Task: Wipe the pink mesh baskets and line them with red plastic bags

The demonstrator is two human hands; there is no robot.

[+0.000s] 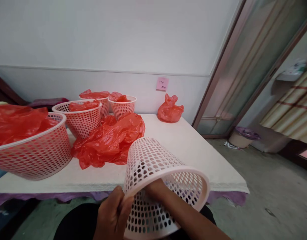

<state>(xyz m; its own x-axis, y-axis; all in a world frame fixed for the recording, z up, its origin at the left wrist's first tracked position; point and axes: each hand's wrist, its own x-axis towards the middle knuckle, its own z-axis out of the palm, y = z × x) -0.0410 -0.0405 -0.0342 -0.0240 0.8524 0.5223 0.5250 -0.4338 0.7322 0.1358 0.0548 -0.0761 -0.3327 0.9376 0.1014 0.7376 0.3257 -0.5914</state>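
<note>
1. Holding a pale basket [150,155] at the near edge of the white-topped table [195,148], the person has it tipped on its side, base toward 11 o'clock, mouth toward 4. Directions below run from this basket.
2. The left hand [113,213] is clasped on its rim at 8 o'clock.
3. The right hand [154,190] reaches in through the mouth; its fingers are hidden, so I cannot tell whether it grips anything.
4. Done, as it looks: four baskets have red plastic in them, namely the large basket [47,156] toward 9 to 10 o'clock, the second basket [85,122] at 10, and the rear pair, the third basket [105,106] and the fourth basket [122,108], toward 11.
5. Left, as it looks: the held basket shows no red plastic, and a loose red heap [113,140] lies outside any basket at 10 o'clock.
6. A bunched red bag [170,111] sits apart at 12 o'clock.
</note>
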